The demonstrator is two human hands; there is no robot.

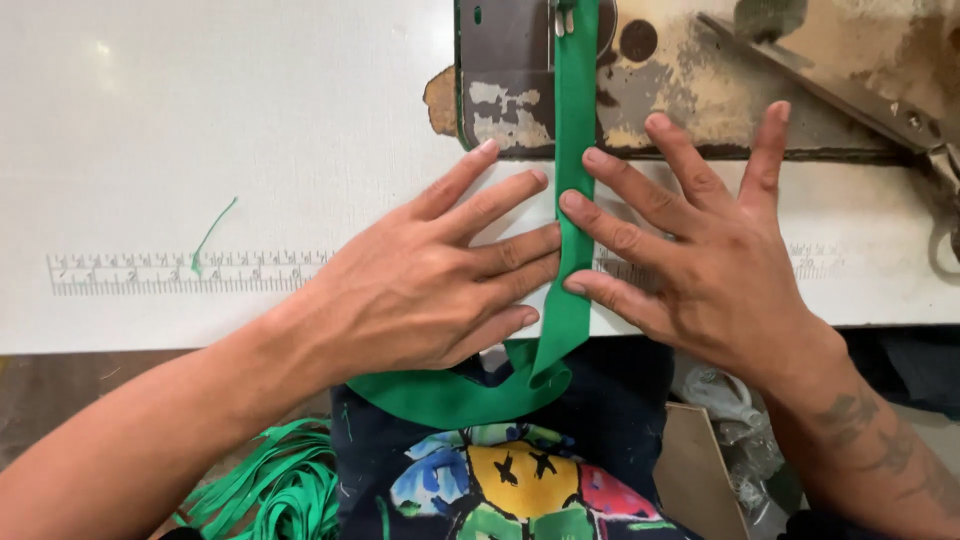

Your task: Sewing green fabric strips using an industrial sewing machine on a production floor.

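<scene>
Closest to the person, a pile of loose green strips [275,485] sits below the left wrist, and a loop of the green strap [565,300] droops off the table [200,120] edge over a dark printed shirt [520,480].

From there the strap runs straight up between the two sets of fingers toward the presser foot [563,18] on the worn machine bed [700,80]. The left hand [420,290] lies flat, fingers spread and extended, tips pressing the fabric from the left. The right hand [710,260] mirrors it, open and splayed, index and middle fingertips on the strap's right edge. Neither is gripping anything, just pinning it down.

Judging by this, the trick is probably keeping pressure even on both sides so the strap feeds straight, with fingertips staying well short of the foot.

Past the right fingers, scissors [860,100] lie on the bed. A printed ruler strip [180,272] sits left of the left hand with a stray green thread [210,235] on it.
</scene>
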